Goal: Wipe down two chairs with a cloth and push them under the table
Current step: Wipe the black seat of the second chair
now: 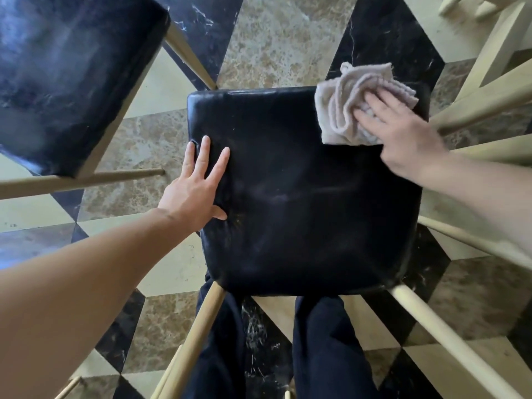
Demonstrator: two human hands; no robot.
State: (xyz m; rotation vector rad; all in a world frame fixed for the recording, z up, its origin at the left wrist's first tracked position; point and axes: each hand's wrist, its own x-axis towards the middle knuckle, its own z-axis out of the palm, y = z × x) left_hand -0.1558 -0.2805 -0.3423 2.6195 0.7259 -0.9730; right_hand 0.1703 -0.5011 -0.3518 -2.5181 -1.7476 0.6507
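Diamond-patterned marble floor

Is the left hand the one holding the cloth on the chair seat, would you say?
No, the right hand presses the cloth; the left hand rests bare on the seat.

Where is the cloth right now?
The cloth lies on the far right corner of the black chair seat, pressed flat under the right hand.

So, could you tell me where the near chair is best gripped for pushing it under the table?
Probably by the near chair's seat, at its left and right side edges, coming from above. Both edges are exposed; the left hand already rests flat on the left one. The right hand presses the cloth at the far right corner. No backrest shows.
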